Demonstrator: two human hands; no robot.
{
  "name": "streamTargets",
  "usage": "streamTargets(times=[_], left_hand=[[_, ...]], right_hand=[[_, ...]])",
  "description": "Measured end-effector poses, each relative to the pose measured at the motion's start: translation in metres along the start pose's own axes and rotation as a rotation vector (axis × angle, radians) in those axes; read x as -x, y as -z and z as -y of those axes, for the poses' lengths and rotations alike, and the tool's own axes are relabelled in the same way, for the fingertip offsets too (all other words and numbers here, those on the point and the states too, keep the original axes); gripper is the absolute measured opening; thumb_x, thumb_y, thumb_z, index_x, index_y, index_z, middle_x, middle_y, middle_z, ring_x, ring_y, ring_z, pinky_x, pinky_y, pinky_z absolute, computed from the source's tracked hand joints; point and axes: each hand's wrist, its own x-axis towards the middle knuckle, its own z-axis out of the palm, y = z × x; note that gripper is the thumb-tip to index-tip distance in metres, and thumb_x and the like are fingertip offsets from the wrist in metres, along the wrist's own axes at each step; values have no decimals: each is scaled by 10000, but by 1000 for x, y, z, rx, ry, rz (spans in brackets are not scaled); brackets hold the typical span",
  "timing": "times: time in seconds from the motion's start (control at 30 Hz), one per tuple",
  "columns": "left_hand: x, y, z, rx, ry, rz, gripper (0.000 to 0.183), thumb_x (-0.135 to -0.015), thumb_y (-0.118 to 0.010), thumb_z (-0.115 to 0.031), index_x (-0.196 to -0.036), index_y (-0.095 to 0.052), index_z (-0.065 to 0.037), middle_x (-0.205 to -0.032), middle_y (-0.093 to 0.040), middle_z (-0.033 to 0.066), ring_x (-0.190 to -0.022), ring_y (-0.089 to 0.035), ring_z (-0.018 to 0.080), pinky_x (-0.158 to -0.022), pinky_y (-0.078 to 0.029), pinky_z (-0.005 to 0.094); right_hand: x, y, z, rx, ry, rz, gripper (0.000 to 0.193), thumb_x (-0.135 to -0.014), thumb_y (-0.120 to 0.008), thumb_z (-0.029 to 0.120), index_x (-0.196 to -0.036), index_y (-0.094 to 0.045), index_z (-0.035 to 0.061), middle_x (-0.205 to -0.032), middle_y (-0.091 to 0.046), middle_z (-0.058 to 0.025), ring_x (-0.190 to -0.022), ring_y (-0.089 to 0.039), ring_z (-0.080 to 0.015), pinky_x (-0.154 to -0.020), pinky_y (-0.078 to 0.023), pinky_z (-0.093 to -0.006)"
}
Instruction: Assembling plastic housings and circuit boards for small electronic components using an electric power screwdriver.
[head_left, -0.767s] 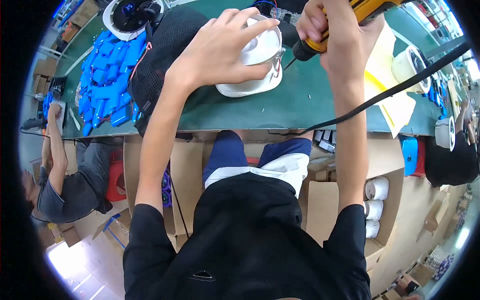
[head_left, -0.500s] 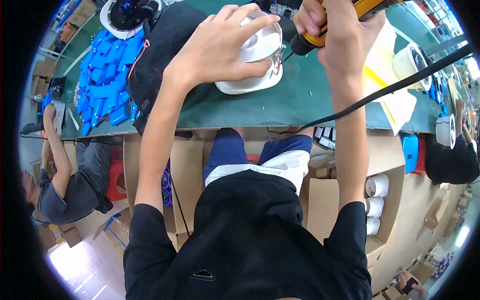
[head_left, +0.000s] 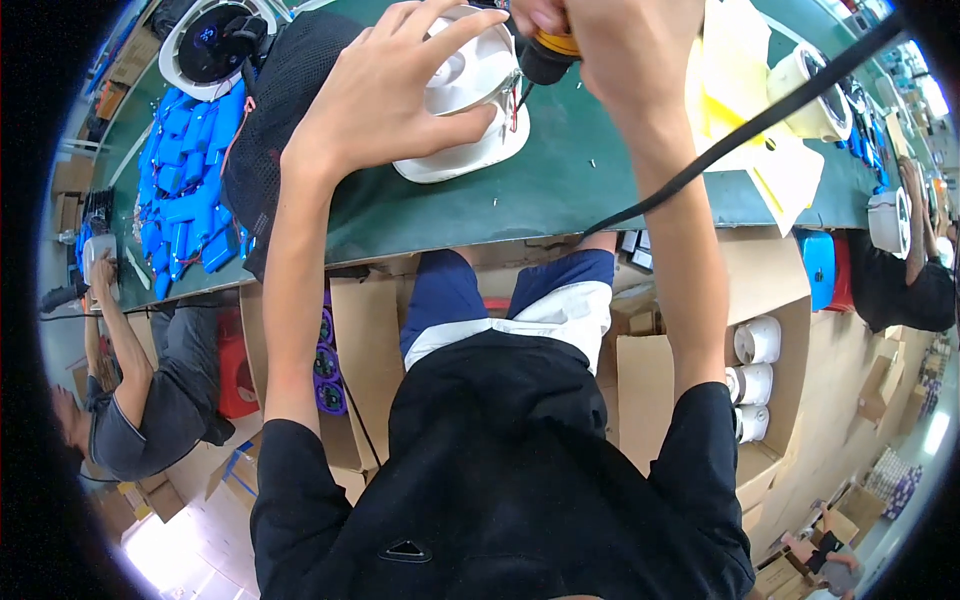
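A white rounded plastic housing (head_left: 462, 160) stands on the green table near its front edge, its upper part tilted. My left hand (head_left: 385, 95) grips it from the left, fingers over the top and thumb along the front. Held in my right hand (head_left: 635, 55) is a yellow and black power drill (head_left: 548, 60), mostly hidden by the hand and cut off by the upper edge. Its thin bit points down-left at the housing's right side, beside a short red wire (head_left: 515, 118). Whether the tip touches a screw cannot be made out.
Blue wrapped battery packs (head_left: 185, 180) are heaped at left, beside a black mesh bag (head_left: 275, 130) and a round device with a lit display (head_left: 215, 50). Small screws (head_left: 592, 162) lie loose. A black cable (head_left: 745, 125) crosses my right forearm. Yellow sheets (head_left: 770, 165) lie at right. Co-workers sit both sides.
The view has shifted, so the table things appear further left. The drill and my right hand sit higher in the picture; both hands keep their grip, and the bit stays at the housing's right side.
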Motion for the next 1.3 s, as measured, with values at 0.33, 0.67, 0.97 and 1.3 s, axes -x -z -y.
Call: streamTargets(times=[0.33,0.67,0.97,1.3], left_hand=[[0,1,4,98,-10,46,602,-794,-712,-352,-1316,-590,-78,-1345,-558,201,-1270,-496,391,-1060,-409,449],[-11,32,14,140,-166,212,676,-711,-667,-247,-1375,-570,-159,-1518,-417,142,-1428,-338,391,-1174,-297,484],[2,21,-23,-79,-308,114,152,-713,-727,-150,-844,-701,-77,-1302,-543,77,-1342,-435,303,-1142,-327,503],[-1,34,-30,-208,-346,237,166,-702,-715,-171,-832,-714,-69,-1307,-541,79,-1374,-388,275,-1182,-284,475]], right_hand=[[-44,43,43,-1108,-474,-289,211,-909,-685,128,-763,-569,30,-632,-505,42,-578,-438,-43,-530,-345,-232],[-31,47,13,-925,-547,-371,120,-900,-690,80,-855,-600,15,-684,-574,21,-593,-525,-48,-531,-417,-221],[-12,38,6,-982,-509,-329,112,-899,-692,69,-898,-596,10,-710,-599,8,-602,-563,-64,-542,-449,-222],[-14,58,19,-1126,-653,-271,107,-895,-684,60,-932,-596,13,-691,-598,10,-553,-548,-51,-494,-433,-201]])
